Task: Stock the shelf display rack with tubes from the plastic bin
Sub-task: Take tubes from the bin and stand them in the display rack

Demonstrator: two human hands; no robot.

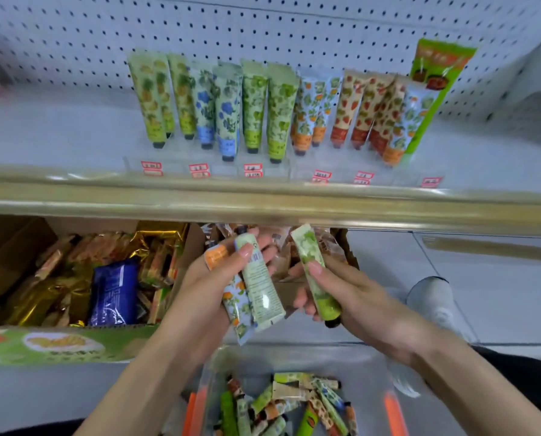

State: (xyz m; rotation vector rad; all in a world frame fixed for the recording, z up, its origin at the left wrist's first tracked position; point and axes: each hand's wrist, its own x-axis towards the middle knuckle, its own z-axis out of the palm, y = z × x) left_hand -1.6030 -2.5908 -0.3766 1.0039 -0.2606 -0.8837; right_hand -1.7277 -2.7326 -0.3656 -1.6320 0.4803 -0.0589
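Bin (219, 366) w/ tubes (281, 404) below both hands: left (219, 278) gripping 2 tubes, right (341, 287) pinching 1 green tube (316, 272).

We count two tubes (256, 287) in our left grip (219, 278), one green tube (318, 275) in our right grip (341, 287), six price tags (151, 169).

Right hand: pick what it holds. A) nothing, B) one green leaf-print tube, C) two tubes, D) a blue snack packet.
B. The right hand grips a single green leaf-print tube, cap toward the person, while the left hand holds the two other tubes.
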